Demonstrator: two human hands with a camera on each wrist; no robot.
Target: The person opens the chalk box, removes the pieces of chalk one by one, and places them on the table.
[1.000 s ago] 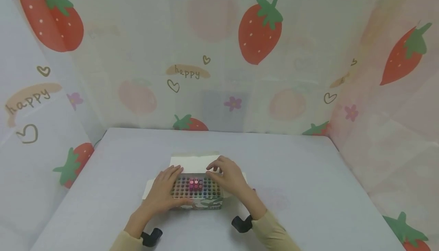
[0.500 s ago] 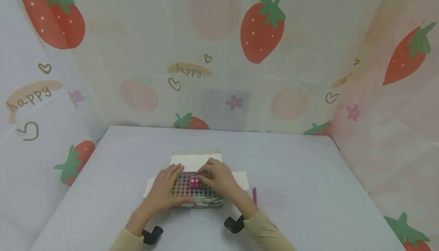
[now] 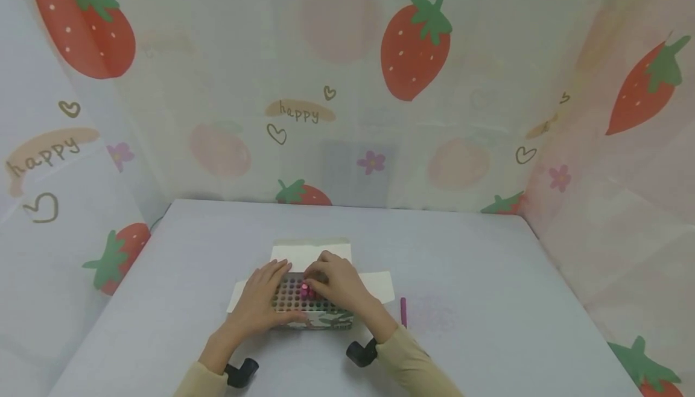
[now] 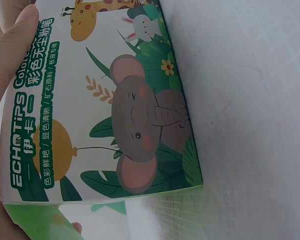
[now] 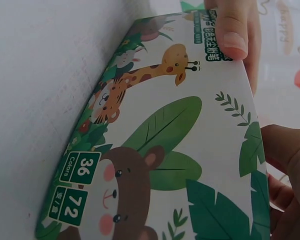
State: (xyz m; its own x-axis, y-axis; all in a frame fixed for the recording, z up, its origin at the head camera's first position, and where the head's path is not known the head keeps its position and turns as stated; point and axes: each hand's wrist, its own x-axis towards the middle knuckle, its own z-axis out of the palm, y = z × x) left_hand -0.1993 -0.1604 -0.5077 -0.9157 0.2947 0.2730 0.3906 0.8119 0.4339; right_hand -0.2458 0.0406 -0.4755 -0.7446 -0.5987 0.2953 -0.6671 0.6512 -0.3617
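Observation:
A printed box of coloured chalk (image 3: 331,321) stands in the middle of the table with its lid folded back; an elephant shows on its front (image 4: 150,115) in the left wrist view. My left hand (image 3: 257,303) grips its left side, thumb on the front and fingers along the left edge. A few pink chalk sticks (image 3: 304,291) stick up above the tops of the other chalks (image 3: 282,300). My right hand (image 3: 339,285) reaches over the box from the right, thumb and forefinger pinching at those pink sticks. Its fingertips are hidden in the right wrist view.
A magenta stick (image 3: 403,311) lies on the white table (image 3: 467,276) to the right of the box. White lid flaps (image 3: 380,285) spread out at the back and sides. A strawberry-print cloth (image 3: 434,113) hangs behind and on both sides.
My right hand has moved left from the box's back right area onto the pink chalk sticks, uncovering the right flap and the magenta stick. My left hand has stayed in place.

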